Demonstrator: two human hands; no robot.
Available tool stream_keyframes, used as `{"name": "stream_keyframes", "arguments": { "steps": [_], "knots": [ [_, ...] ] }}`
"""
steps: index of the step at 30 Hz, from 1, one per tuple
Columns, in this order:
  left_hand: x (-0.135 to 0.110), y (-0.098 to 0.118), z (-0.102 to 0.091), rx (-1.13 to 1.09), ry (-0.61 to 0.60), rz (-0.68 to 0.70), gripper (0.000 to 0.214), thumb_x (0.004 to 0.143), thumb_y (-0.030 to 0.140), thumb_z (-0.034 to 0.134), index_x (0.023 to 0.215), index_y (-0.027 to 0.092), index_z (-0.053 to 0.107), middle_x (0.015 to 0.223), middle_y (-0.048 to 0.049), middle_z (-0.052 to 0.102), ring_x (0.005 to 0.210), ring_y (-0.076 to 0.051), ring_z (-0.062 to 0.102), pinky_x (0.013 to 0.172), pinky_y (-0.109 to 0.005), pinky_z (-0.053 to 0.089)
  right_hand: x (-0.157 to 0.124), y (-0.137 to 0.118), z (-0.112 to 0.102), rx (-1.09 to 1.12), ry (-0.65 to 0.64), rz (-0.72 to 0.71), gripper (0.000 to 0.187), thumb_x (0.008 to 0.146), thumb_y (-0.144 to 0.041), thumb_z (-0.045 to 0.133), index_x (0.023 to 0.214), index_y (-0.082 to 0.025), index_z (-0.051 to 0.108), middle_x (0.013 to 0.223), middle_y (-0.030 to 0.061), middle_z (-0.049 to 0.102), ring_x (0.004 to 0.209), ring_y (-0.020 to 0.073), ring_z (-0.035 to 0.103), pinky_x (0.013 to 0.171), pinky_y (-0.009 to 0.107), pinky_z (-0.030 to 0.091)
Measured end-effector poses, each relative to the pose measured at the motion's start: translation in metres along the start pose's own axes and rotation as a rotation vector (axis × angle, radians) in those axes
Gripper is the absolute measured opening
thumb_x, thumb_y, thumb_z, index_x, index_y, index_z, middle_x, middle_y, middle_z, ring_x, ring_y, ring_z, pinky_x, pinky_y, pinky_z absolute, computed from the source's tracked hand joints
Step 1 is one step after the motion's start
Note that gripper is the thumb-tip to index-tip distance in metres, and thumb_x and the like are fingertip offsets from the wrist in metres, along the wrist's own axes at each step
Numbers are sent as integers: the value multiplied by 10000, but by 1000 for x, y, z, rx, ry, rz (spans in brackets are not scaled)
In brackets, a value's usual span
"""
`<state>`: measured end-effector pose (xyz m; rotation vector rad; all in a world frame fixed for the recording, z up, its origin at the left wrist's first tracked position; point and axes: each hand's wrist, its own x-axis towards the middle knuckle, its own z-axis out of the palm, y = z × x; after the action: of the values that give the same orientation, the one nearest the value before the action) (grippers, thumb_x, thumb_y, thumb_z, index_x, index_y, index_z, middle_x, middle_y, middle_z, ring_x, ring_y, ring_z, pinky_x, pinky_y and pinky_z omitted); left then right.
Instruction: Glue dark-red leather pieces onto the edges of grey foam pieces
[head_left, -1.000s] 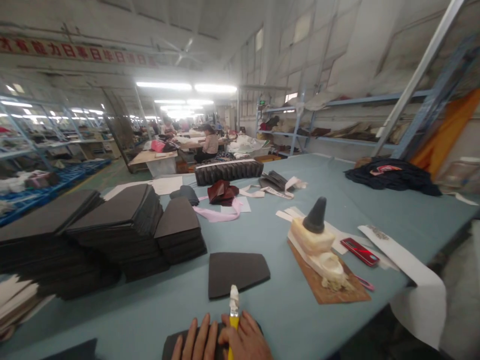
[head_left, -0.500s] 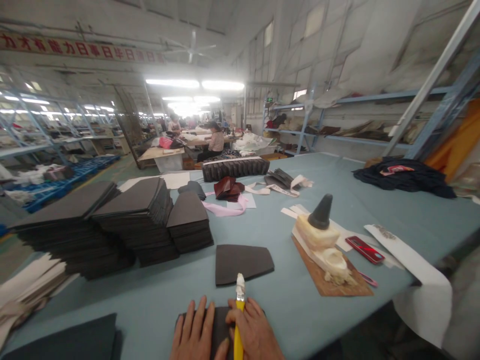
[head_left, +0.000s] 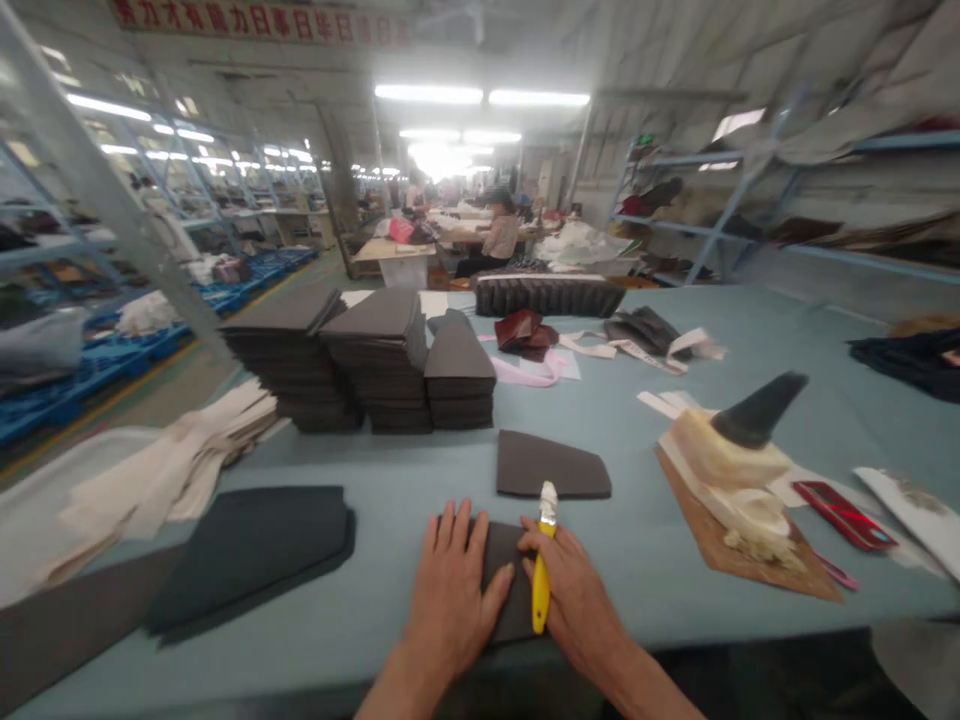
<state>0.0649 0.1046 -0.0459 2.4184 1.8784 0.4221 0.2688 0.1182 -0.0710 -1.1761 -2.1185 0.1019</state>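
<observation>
My left hand (head_left: 459, 575) lies flat with fingers spread on a dark grey panel (head_left: 504, 545) near the table's front edge. In my right hand (head_left: 574, 585) is a yellow-handled brush (head_left: 540, 580), its bristles coated white and pointing away from me. The right fingers also rest on the panel's right side. Just beyond lies another dark panel stack (head_left: 553, 462), thin and flat. To the right, a glue container (head_left: 739, 455), crusted with dried glue and topped by a black cone, sits on a brown board (head_left: 712, 550).
Tall stacks of dark panels (head_left: 379, 350) stand at the back left. Dark green panels (head_left: 255, 545) and pale cloth strips (head_left: 187, 460) lie on the left. A red phone-like object (head_left: 844, 515) is at the right. A person (head_left: 499, 235) sits at a far table.
The camera has turned left and tilted down, so the scene sits further right and more of my forearms shows. Both hands stay on the panel, the brush still in my right hand.
</observation>
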Motion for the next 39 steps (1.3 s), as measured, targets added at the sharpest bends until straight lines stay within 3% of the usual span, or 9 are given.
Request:
{"name": "stream_keyframes", "arguments": {
  "steps": [4,9,16,21,24,30,34,39],
  "knots": [
    [1,11,-18,-54,-89,-40,730,1061,609,445,1634,158,465,1766,-205,345,1663,-367,311,1356,-572,338,-2,9,-4,23,-48,-2,153,1049,-215,528,1148,-226,645,1379,172,745,1233,313,735,1027,541,615],
    [-1,11,-20,-119,-131,-46,769,1068,641,387,1643,133,437,1764,-224,337,1667,-370,300,1380,-542,293,-5,17,-4,12,-35,-21,138,1061,-284,536,1134,-232,640,1331,168,764,1172,321,749,994,532,619],
    [-1,14,-19,-191,-91,-35,756,1069,625,416,1620,109,458,1748,-225,371,1659,-391,310,1377,-566,305,-5,20,-4,-15,-38,-45,150,1068,-308,525,1143,-227,628,1322,176,766,1172,322,744,981,514,611],
    [-5,7,-26,-184,-4,-58,703,1064,617,446,1617,184,460,1722,-163,447,1626,-365,390,1337,-590,380,-3,21,-5,-43,-27,-82,154,1070,-337,525,1124,-228,621,1299,178,775,1089,325,763,925,500,617],
    [-17,-26,-37,-158,89,-124,636,1061,536,498,1619,235,443,1697,-134,493,1613,-325,418,1320,-575,412,-1,19,-6,-56,-9,-106,168,1080,-342,501,1132,-232,616,1259,172,786,1016,313,772,885,481,619],
    [-60,-150,-86,-42,223,-325,482,1033,468,536,1415,177,577,1424,-191,686,1385,-350,617,1208,-588,498,-1,13,-7,-69,-8,-89,182,1079,-356,507,1138,-227,621,1262,176,781,1030,323,762,899,489,612],
    [-77,-213,-116,-8,97,-267,549,945,600,628,1309,189,651,1416,-181,687,1347,-374,631,1200,-582,501,-1,9,-10,-57,-10,-82,171,1088,-341,499,1152,-225,607,1266,172,777,1046,316,754,906,483,610],
    [-76,-249,-126,4,-87,-165,658,867,721,658,1295,221,676,1444,-163,673,1325,-363,648,1189,-548,516,-1,5,-13,-52,-31,-50,146,1081,-325,508,1145,-229,597,1306,167,768,1099,323,736,939,501,601]
  ]
}}
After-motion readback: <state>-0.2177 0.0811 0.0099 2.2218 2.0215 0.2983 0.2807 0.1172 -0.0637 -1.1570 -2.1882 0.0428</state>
